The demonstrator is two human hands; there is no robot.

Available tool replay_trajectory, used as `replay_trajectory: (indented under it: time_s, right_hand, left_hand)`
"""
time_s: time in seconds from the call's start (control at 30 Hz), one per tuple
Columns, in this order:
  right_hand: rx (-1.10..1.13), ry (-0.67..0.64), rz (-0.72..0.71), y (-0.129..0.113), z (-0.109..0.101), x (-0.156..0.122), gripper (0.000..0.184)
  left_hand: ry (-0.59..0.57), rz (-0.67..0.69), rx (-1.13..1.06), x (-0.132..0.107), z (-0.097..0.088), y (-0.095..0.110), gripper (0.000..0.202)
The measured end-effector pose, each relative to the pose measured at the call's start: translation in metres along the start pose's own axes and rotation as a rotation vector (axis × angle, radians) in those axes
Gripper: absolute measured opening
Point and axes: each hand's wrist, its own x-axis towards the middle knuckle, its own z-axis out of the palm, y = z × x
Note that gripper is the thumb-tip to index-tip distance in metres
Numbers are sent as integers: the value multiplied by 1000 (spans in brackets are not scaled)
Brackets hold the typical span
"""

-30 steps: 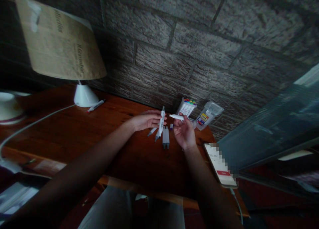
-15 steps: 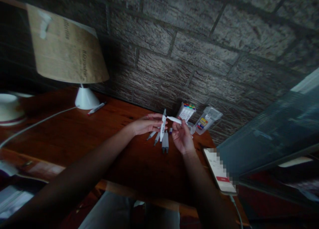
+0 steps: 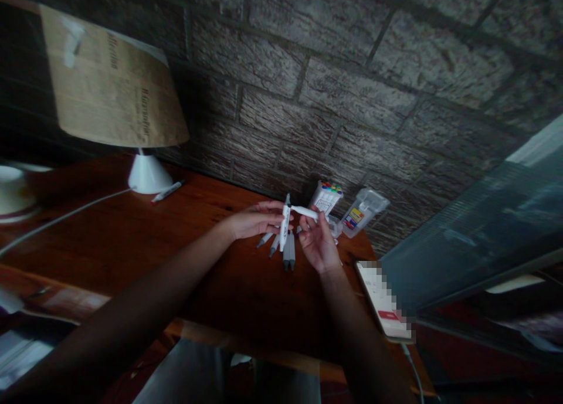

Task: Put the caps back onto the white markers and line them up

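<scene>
My left hand [image 3: 257, 222] is closed on a white marker [image 3: 285, 227] with small dark print, held nearly upright. Between the fingers of my right hand [image 3: 319, 243] is a second white marker [image 3: 305, 212], lying almost level, its dark tip meeting the upper part of the first. Below the hands, several grey markers [image 3: 289, 254] lie fanned out on the wooden table [image 3: 211, 292]. Just behind my right hand stands a clear case of markers [image 3: 328, 196] with coloured ends showing. To its right is another clear plastic case [image 3: 365, 210] with a yellow, red and blue label.
A lamp [image 3: 149, 174] with a papery shade stands at the left, a red-tipped marker [image 3: 166, 193] by its base. A phone [image 3: 382, 298] with a cable lies at the right edge. The stone wall [image 3: 281, 111] rises behind the table.
The view has shifted slightly, so everything sits a little further left. My hands keep hold of both markers in nearly the same pose, the right hand slightly nearer the purple-banded cap.
</scene>
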Motion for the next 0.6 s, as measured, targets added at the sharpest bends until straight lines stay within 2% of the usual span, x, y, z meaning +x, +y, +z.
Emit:
replay_trajectory:
  time_s: [0.1, 0.17, 0.3, 0.37, 0.47, 0.6]
  right_hand:
    - [28, 10, -20, -9, -2, 0, 29]
    - [63, 0, -86, -22, -7, -1, 32]
    - [139, -8, -281, -54, -26, 0, 30]
    - [208, 39, -300, -63, -36, 2, 27]
    - [283, 128, -268, -65, -43, 5, 28]
    - [268, 160, -247, -57, -43, 7, 27]
  left_hand:
    - [42, 7, 13, 1, -3, 2, 34]
    - [111, 16, 27, 2, -7, 4, 32]
    - [314, -5, 90, 4, -19, 8, 25]
    - [429, -49, 132, 4, -24, 10, 21]
    - [544, -108, 190, 4, -28, 12, 16]
    - [576, -139, 271, 1, -31, 14, 19]
